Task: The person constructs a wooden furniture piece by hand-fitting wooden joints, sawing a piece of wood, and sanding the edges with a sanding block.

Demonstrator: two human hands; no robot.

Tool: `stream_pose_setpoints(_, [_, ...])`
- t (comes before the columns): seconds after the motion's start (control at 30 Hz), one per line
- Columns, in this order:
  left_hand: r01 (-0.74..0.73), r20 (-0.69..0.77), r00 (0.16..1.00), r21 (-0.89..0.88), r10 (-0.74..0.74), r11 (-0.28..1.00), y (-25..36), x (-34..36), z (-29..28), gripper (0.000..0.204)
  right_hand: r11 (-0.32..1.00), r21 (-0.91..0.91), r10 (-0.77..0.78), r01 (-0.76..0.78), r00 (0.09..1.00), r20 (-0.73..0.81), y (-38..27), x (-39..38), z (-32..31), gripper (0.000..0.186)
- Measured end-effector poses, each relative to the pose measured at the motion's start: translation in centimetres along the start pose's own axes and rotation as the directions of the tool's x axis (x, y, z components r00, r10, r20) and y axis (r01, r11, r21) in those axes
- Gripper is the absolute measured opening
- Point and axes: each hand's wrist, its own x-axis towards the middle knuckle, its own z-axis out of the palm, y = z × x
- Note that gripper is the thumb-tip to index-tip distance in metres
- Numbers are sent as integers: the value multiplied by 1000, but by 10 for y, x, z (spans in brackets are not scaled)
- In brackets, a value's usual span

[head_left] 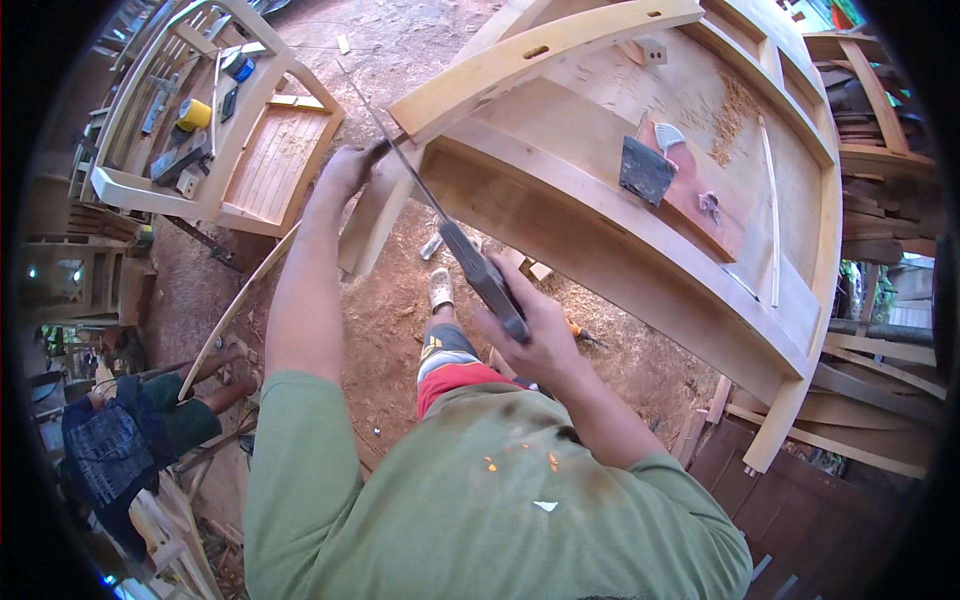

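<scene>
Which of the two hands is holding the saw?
The right hand grips the saw; the left hand is instead at the end of the curved wooden piece.

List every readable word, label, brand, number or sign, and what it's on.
Nothing legible enough to quote.
Blue can: any markings too small to read.
Shorts: yellow emblem, no readable words.
Saw: no readable text.
Green shirt: stains and specks, no lettering visible.

Left arm [306, 290] is outstretched, right hand [533, 328] clenched.
</scene>
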Motion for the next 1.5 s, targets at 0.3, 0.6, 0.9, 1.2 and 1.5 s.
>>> stream_pose_setpoints(0.3, [93,133,987,18,-95,995,-13,9,5,37,999,-30,-16,16,1000,-18,-1,37,12,56])
stream_pose_setpoints(0.6, [152,125,975,213,-181,965,47,-17,-15,38,990,98,103,-100,994,-26,-8,-49,-15,58])
stream_pose_setpoints(0.9, [370,43,923,172,-383,913,86,-37,-24,80,993,-30,-115,114,992,-56,-5,110,44,56])
stream_pose_setpoints(1.2, [402,-194,905,109,-378,909,105,-48,-13,57,998,-19,-66,65,996,-64,-8,81,33,63])
stream_pose_setpoints(1.5, [342,-335,904,199,-264,918,94,-43,10,51,991,-104,-86,85,996,-6,-8,-71,-24,64])
